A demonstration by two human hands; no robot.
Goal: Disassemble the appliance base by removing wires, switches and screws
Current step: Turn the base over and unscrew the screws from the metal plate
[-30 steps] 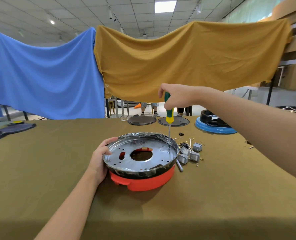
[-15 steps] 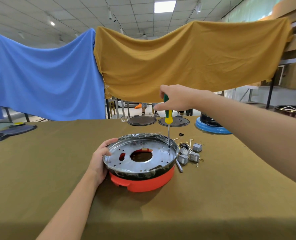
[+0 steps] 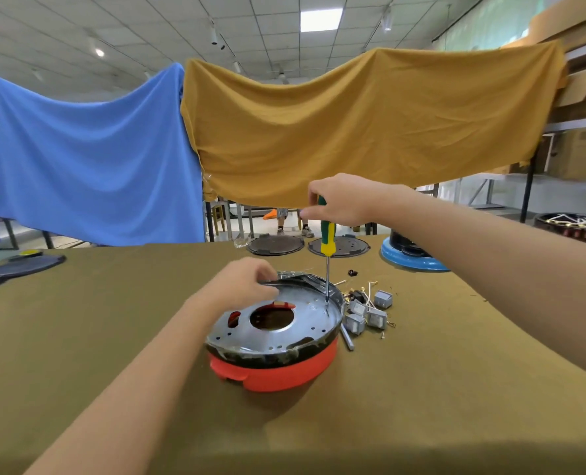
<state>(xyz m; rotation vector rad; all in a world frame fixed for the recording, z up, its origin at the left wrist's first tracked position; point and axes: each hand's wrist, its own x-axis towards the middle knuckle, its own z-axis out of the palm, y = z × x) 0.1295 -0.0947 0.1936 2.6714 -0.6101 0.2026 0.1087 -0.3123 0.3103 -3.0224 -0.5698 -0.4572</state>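
The red appliance base [image 3: 278, 371] with its metal plate [image 3: 278, 323] sits in the middle of the tabletop [image 3: 113, 337]. The left hand [image 3: 240, 286] grips the far rim of the plate with curled fingers. The right hand [image 3: 343, 200] holds the green-yellow screwdriver [image 3: 327, 234] upright, its tip on the plate. Removed grey switches [image 3: 367, 313] lie just beside the base.

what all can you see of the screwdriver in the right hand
The screwdriver has a green and yellow handle, plastic by the look of it, and a thin bare metal shaft. It stands close to upright. The right hand grips the handle's top from above, hiding its end. The tip sits on the far right part of the shiny metal plate of the red appliance base; whether it sits in a screw is too small to tell.
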